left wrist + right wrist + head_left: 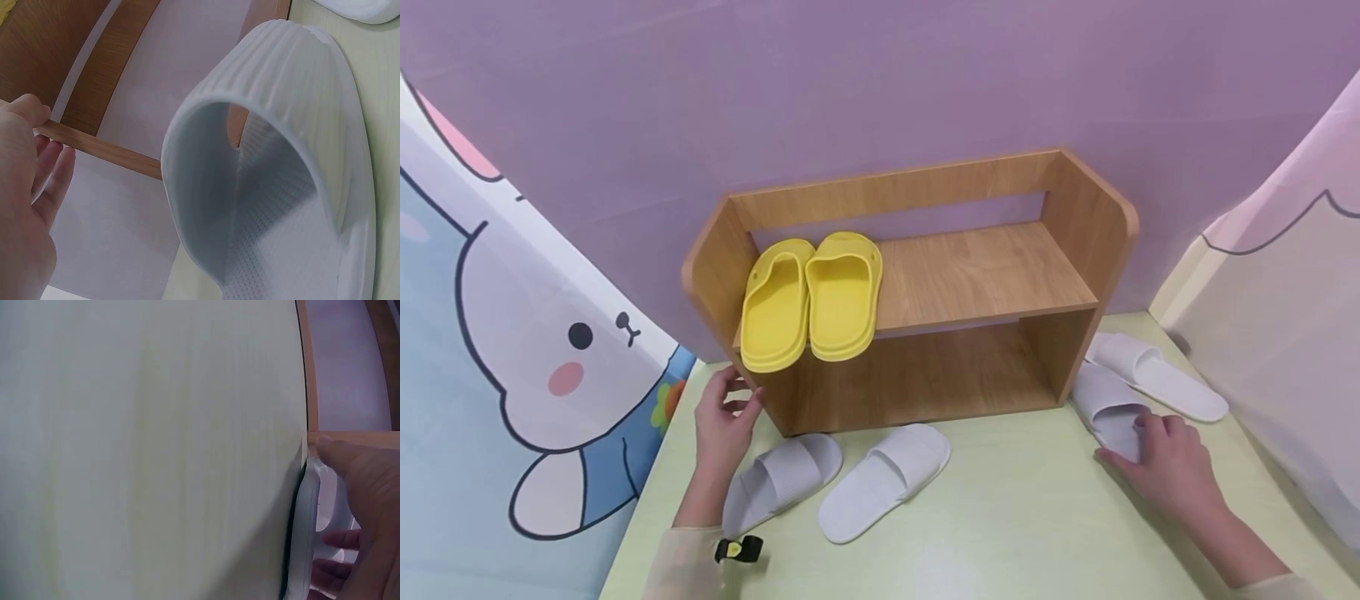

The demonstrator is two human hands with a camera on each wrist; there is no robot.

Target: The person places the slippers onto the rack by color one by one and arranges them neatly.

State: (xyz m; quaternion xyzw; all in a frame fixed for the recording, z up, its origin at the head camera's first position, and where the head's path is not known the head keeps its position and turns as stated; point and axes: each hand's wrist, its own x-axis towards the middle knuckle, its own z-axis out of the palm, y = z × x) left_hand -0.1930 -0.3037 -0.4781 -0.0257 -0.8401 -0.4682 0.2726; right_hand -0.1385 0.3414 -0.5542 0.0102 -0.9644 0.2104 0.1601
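Note:
A small wooden shoe rack [985, 275] stands against the wall, with a pair of yellow clogs [842, 304] on the left of its upper shelf. At its left side panel is my left hand [724, 421]; the left wrist view shows the panel's edge between thumb and fingers [53, 172]. My right hand [1176, 467] holds the open heel end of a white slipper [1105, 400] beside the rack's right side. Its thumb lies on the slipper's left and the fingers on its right, partly hiding the sole. The other white slipper [1180, 387] lies just right of it.
Two more white slippers, a left one [790, 475] and a right one [887, 479], lie on the pale green surface [1000, 508] before the rack. A purple cloth wall [887, 92] rises behind. Printed cloth [565, 358] hangs at the left.

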